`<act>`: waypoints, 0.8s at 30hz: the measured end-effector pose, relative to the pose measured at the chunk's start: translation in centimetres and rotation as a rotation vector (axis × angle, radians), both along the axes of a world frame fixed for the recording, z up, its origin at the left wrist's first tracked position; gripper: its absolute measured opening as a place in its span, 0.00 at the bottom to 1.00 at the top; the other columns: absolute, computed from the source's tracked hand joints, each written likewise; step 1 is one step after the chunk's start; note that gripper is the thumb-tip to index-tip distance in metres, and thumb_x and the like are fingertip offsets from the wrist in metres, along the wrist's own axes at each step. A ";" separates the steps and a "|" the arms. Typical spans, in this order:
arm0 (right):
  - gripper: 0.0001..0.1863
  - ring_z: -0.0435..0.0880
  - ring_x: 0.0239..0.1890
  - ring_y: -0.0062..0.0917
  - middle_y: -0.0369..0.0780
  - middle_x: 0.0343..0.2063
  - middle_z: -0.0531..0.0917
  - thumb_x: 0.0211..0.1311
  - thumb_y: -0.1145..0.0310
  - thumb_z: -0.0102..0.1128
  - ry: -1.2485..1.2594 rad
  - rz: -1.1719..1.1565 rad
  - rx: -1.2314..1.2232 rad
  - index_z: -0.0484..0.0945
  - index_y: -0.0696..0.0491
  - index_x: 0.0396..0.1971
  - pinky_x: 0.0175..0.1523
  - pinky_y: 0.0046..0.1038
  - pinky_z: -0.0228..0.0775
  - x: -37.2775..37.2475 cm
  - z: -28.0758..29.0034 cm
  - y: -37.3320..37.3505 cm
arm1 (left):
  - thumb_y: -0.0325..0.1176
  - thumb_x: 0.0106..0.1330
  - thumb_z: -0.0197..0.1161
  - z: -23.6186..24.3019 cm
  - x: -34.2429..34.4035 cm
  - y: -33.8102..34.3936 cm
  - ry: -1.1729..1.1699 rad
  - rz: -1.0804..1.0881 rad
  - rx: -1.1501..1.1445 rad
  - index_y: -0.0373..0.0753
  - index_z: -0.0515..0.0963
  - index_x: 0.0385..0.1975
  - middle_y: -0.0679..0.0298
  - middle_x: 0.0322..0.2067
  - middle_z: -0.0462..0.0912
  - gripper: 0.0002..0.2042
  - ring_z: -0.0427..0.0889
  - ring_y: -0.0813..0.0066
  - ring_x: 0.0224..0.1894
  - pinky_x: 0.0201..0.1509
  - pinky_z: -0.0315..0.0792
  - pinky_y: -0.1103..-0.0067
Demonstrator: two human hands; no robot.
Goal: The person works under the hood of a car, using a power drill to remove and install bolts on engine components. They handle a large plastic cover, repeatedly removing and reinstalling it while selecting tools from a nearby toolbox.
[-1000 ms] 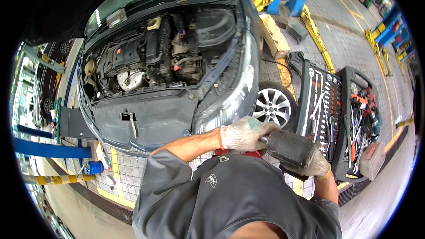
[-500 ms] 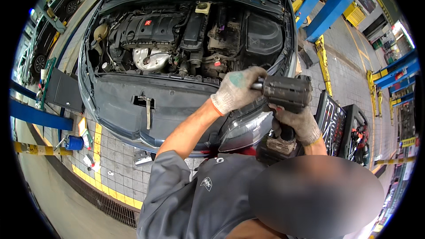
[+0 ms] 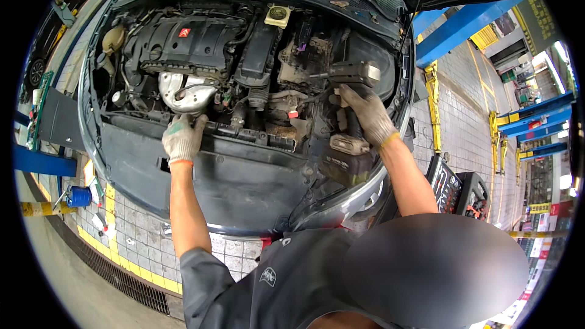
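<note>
My left hand, in a light knit glove, is at the front rim of the engine bay, near the silver heat shield. Its fingers are curled, the tips hidden; what they grip does not show. My right hand, also gloved, is closed round the handle of a black cordless impact wrench. The wrench is over the right side of the bay, its nose pointing left and its battery low toward the front panel. Below my left hand, the dark front cover has a small opening partly hidden by my wrist.
The black engine cover and a yellow-topped reservoir are farther back. An open tool case lies right of the car. Blue lift posts stand beyond. A blue bucket is at the left.
My left hand has left the wrench's nose and moved left to the bay's front rim. My right hand has carried the wrench forward over the bay, its nose still pointing left.
</note>
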State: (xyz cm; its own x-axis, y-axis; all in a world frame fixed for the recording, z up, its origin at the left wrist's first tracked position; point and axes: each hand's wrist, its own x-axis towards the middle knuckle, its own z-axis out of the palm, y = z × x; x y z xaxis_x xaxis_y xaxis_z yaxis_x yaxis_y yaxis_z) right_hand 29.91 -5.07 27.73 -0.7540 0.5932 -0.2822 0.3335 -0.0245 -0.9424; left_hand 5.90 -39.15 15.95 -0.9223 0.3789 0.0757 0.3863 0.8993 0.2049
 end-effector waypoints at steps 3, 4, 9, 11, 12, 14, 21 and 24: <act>0.15 0.79 0.25 0.20 0.34 0.32 0.80 0.73 0.58 0.63 -0.072 -0.027 -0.011 0.82 0.57 0.43 0.29 0.25 0.74 -3.0 -4.3 3.3 | 0.58 0.68 0.62 -0.8 0.2 0.2 0.065 0.016 0.118 0.42 0.84 0.45 0.56 0.44 0.87 0.23 0.86 0.54 0.47 0.50 0.78 0.62; 0.15 0.79 0.27 0.20 0.34 0.32 0.81 0.72 0.58 0.63 -0.099 -0.051 -0.020 0.82 0.56 0.42 0.30 0.25 0.75 -4.1 -5.6 4.3 | 0.56 0.69 0.62 -1.1 0.1 0.3 0.073 0.014 0.093 0.42 0.84 0.45 0.57 0.43 0.87 0.22 0.86 0.54 0.47 0.50 0.78 0.62; 0.21 0.80 0.39 0.25 0.37 0.37 0.84 0.68 0.53 0.67 -0.302 -0.066 0.120 0.84 0.57 0.44 0.47 0.31 0.74 -7.9 -6.9 4.9 | 0.51 0.68 0.65 -1.7 0.1 -0.2 0.050 0.036 0.090 0.44 0.84 0.46 0.58 0.44 0.88 0.18 0.87 0.55 0.46 0.49 0.79 0.63; 0.25 0.81 0.43 0.28 0.41 0.42 0.85 0.68 0.52 0.66 -0.387 -0.035 0.100 0.82 0.61 0.50 0.54 0.33 0.72 -8.8 -7.3 5.0 | 0.50 0.68 0.65 -1.1 0.1 -0.3 0.029 0.054 0.093 0.44 0.84 0.46 0.60 0.44 0.88 0.17 0.87 0.56 0.45 0.48 0.79 0.64; 0.26 0.82 0.45 0.29 0.43 0.45 0.86 0.68 0.54 0.65 -0.425 -0.023 0.100 0.81 0.61 0.53 0.56 0.34 0.72 -9.1 -7.7 5.2 | 0.50 0.69 0.64 -0.6 0.2 0.1 0.015 0.059 0.096 0.44 0.84 0.46 0.60 0.43 0.88 0.17 0.87 0.57 0.45 0.48 0.79 0.65; 0.26 0.83 0.48 0.31 0.45 0.48 0.86 0.69 0.55 0.65 -0.451 0.025 0.056 0.80 0.61 0.57 0.59 0.35 0.72 -9.8 -7.7 4.7 | 0.49 0.70 0.63 0.2 0.5 0.1 -0.015 0.073 0.106 0.44 0.84 0.46 0.61 0.42 0.88 0.16 0.87 0.58 0.44 0.47 0.79 0.65; 0.24 0.84 0.48 0.28 0.41 0.46 0.87 0.69 0.53 0.64 -0.471 0.113 0.169 0.82 0.56 0.56 0.58 0.33 0.73 -10.2 -12.4 6.5 | 0.46 0.69 0.65 0.0 0.5 0.0 -0.003 0.067 0.150 0.43 0.85 0.42 0.60 0.40 0.88 0.14 0.86 0.55 0.43 0.46 0.79 0.65; 0.27 0.85 0.52 0.45 0.53 0.47 0.88 0.68 0.54 0.63 -0.407 0.165 0.278 0.82 0.61 0.54 0.60 0.37 0.73 -9.9 -14.5 7.5 | 0.47 0.69 0.65 -0.2 0.4 0.3 0.019 0.066 0.151 0.43 0.85 0.42 0.60 0.40 0.88 0.14 0.86 0.55 0.43 0.45 0.79 0.65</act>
State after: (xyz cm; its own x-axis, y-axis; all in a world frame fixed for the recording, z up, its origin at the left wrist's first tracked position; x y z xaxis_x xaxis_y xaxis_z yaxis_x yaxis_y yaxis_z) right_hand 20.05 2.46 13.20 -0.7060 0.5696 -0.4209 0.6526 0.2922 -0.6991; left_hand 6.26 -38.87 15.75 -0.9428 0.3005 0.1446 0.3323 0.8826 0.3326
